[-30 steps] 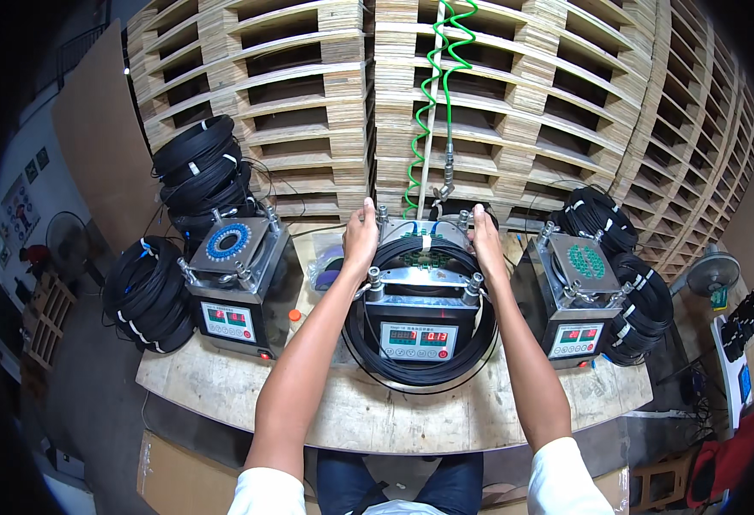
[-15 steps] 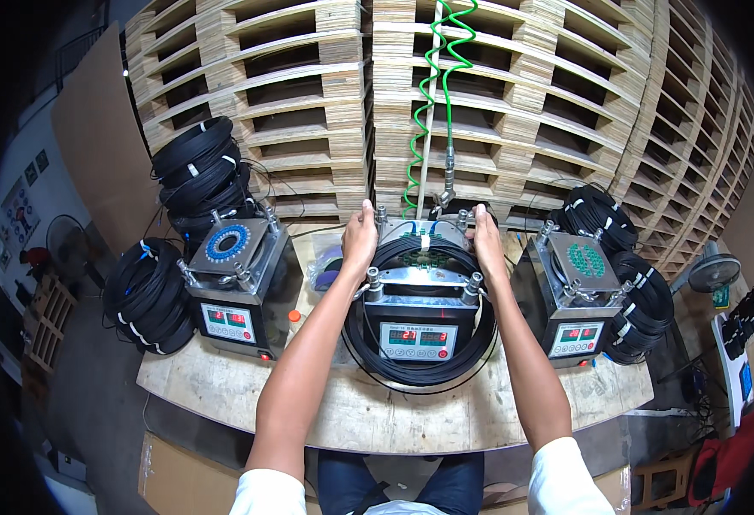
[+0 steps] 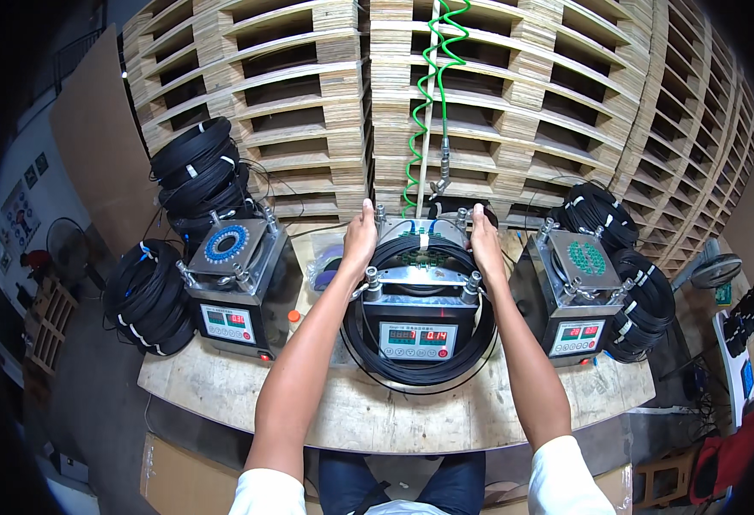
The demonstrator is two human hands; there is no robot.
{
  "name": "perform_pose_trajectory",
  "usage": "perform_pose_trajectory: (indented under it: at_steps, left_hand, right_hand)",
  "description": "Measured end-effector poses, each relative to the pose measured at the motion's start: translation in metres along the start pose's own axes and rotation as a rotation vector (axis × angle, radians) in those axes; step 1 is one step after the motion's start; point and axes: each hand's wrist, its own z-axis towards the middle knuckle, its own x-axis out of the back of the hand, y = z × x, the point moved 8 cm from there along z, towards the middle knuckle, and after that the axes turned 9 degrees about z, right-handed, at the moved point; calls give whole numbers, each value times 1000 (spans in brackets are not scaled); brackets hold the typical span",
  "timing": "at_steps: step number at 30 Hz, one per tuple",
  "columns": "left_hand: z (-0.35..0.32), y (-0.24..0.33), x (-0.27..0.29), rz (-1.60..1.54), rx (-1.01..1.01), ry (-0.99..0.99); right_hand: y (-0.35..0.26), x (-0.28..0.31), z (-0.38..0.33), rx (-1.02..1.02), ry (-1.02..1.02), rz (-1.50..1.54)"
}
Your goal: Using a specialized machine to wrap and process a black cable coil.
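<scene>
My left hand (image 3: 360,241) and my right hand (image 3: 485,244) grip opposite sides of the middle polishing machine (image 3: 372,313), near the rear posts of its metal top. Their fingers point away from me and are partly hidden behind the machine's edges. A large coil of black cable (image 3: 424,371) hangs around the machine's front, its upper part lying over the top plate between my forearms. Green connectors (image 3: 422,257) sit in the plate under the coil, with a white tie (image 3: 424,243) on the cable. Red digits glow on the front panel (image 3: 418,342).
Similar machines flank it: one with a blue connector ring (image 3: 227,245) at left, one with green connectors (image 3: 586,258) at right. Black cable coils (image 3: 147,296) stand beside both. An orange-capped bottle (image 3: 294,319) is near my left forearm. A green spiral air hose (image 3: 413,154) hangs before stacked pallets (image 3: 299,120).
The digits on the middle and left machines' panels have changed. The hanging air nozzle has swung slightly left. Both hands stay almost where they were.
</scene>
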Motion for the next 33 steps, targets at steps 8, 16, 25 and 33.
perform_pose_trajectory:
  at_steps: [8, 16, 25, 33]
  left_hand:
    - [5, -5, -10, 17, 2, -113]
    - [0, -1, -5, 15, -1, -38]
    - [-4, 4, 0, 80, -1, -18]
    - [3, -3, -1, 75, 6, -18]
  right_hand:
    - [19, 4, 9, -25, 18, 85]
    - [1, 1, -4, -107, -31, -7]
    - [-7, -3, -7, -46, -82, -64]
    - [-13, -3, -9, 7, -58, -37]
